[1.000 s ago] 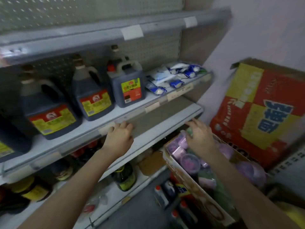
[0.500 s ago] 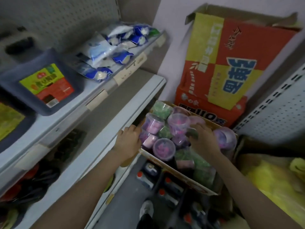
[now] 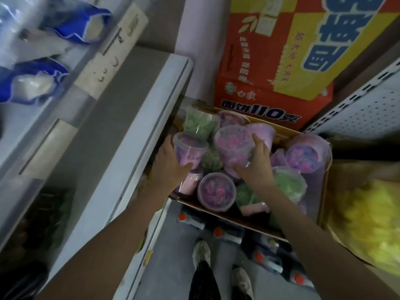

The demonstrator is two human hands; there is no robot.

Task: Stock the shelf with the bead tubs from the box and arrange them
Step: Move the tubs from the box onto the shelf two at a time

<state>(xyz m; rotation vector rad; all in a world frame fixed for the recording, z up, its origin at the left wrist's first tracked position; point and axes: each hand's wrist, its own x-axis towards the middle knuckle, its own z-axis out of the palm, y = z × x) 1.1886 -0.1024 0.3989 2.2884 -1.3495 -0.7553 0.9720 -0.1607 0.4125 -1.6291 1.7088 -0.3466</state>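
My left hand (image 3: 171, 167) wraps a small clear plastic tub of pink beads (image 3: 190, 151); my right hand (image 3: 258, 163) grips a bigger clear pink-bead tub (image 3: 232, 146), both in the brown cardboard box (image 3: 322, 191). I should lift straight up, lids level, then go left to the grey metal shelf (image 3: 134, 126).

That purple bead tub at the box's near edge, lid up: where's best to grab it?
Likely by the lid rim, from above: the purple bead tub sits lid-up, its sides hemmed by neighbouring tubs and the box wall.
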